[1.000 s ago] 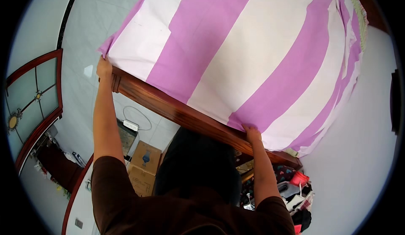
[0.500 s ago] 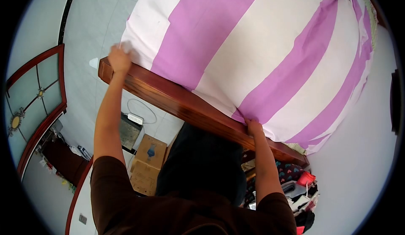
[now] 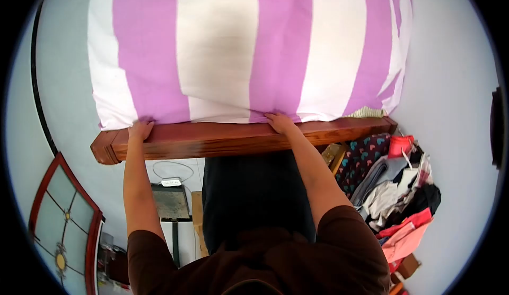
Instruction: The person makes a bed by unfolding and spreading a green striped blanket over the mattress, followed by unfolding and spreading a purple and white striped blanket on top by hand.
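A bed sheet (image 3: 217,46) with wide purple and white stripes covers the bed, its near edge meeting a dark wooden bed rail (image 3: 207,141). My left hand (image 3: 140,129) is at the rail's left part, its fingers closed at the sheet's edge, partly hidden in the seam between cloth and wood. Near the rail's middle, my right hand (image 3: 280,123) has its fingers bent onto the sheet's edge, with small creases running from them. Both wrists rest over the top of the rail.
Piled clothes (image 3: 395,189) lie at the right beside the wall. A white power strip (image 3: 171,182) with a cable is on the floor below the rail, near a cardboard box (image 3: 198,210). A red-framed glass panel (image 3: 66,226) stands at the left.
The view has turned, so the rail now runs nearly level. My left hand has moved inward from the sheet's corner, and my right hand has shifted along the rail toward the left.
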Demonstrator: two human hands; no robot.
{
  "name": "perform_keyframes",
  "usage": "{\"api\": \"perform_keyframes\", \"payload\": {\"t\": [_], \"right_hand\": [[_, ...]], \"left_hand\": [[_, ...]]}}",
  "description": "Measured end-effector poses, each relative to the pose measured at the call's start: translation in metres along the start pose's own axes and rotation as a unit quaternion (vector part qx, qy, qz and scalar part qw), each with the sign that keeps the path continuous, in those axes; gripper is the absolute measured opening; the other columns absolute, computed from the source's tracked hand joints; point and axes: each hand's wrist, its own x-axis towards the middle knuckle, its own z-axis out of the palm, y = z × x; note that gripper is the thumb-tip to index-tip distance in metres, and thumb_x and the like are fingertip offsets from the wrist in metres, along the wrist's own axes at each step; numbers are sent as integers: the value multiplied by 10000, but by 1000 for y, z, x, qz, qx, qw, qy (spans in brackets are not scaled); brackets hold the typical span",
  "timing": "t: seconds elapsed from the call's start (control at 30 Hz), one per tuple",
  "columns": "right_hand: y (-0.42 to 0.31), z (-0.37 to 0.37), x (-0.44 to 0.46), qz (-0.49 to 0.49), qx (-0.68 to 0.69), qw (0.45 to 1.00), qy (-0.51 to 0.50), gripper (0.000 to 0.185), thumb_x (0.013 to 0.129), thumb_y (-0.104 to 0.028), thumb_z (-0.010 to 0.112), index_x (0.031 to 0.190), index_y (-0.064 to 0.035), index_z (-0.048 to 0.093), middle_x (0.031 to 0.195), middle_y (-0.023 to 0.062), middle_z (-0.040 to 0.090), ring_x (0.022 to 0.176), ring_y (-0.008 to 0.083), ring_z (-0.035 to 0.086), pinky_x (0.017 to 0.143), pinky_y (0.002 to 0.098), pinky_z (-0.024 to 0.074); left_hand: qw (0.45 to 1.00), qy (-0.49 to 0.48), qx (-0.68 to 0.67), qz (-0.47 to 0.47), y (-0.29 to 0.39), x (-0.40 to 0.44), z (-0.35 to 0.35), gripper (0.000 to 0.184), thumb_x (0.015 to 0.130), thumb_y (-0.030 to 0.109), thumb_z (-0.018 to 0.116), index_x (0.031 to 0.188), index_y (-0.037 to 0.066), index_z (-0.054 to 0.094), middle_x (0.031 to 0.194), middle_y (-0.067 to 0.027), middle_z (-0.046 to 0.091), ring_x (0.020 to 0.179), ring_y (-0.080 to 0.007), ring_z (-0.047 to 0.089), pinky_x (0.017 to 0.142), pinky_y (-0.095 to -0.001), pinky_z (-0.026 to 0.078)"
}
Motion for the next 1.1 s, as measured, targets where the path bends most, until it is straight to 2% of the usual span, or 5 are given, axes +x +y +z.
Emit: {"api": "perform_keyframes", "payload": {"t": [0.27, 0.5, 0.87, 0.97, 1.1], "right_hand": [[57, -36, -33, -24, 221, 941, 254, 231, 832, -141, 523, 1045, -100, 603, 1054, 163, 590, 990, 333, 540, 844, 389, 445], [219, -75, -98, 257, 280, 798, 468, 173, 812, -80, 537, 968, -29, 593, 1013, 157, 608, 923, 317, 578, 829, 374, 455], [463, -65, -125, 409, 663, 523, 344, 525, 878, -152, 498, 1357, -57, 308, 978, 91, 472, 961, 211, 491, 835, 345, 433], [496, -65, -95, 380, 739, 443, 337, 519, 856, -259, 569, 1288, -35, 388, 1192, 132, 470, 847, 251, 562, 721, 350, 476], [513, -81, -66, 356, 795, 382, 309, 387, 851, -305, 579, 1137, -56, 503, 969, 87, 580, 832, 245, 572, 741, 362, 481]], "left_hand": [[953, 159, -123, 228, 132, -15, 13, 248, 824, 258, 561, 980, 73, 613, 1040, -137, 607, 988, -311, 553, 837, -417, 444], [965, 116, -31, 232, 245, -31, 5, 292, 811, 277, 577, 1025, 82, 615, 1050, -147, 594, 992, -321, 537, 852, -412, 442], [980, 108, 74, 153, 365, -42, 13, 356, 805, 385, 563, 834, 40, 651, 806, -165, 640, 768, -341, 606, 722, -431, 474], [982, 91, 121, 110, 395, -46, 8, 386, 793, 412, 571, 784, 35, 654, 763, -158, 643, 719, -321, 618, 681, -418, 478], [977, 91, 145, 125, 414, -39, 18, 409, 784, 435, 577, 783, 34, 661, 760, -144, 648, 714, -283, 629, 665, -393, 481]]}}
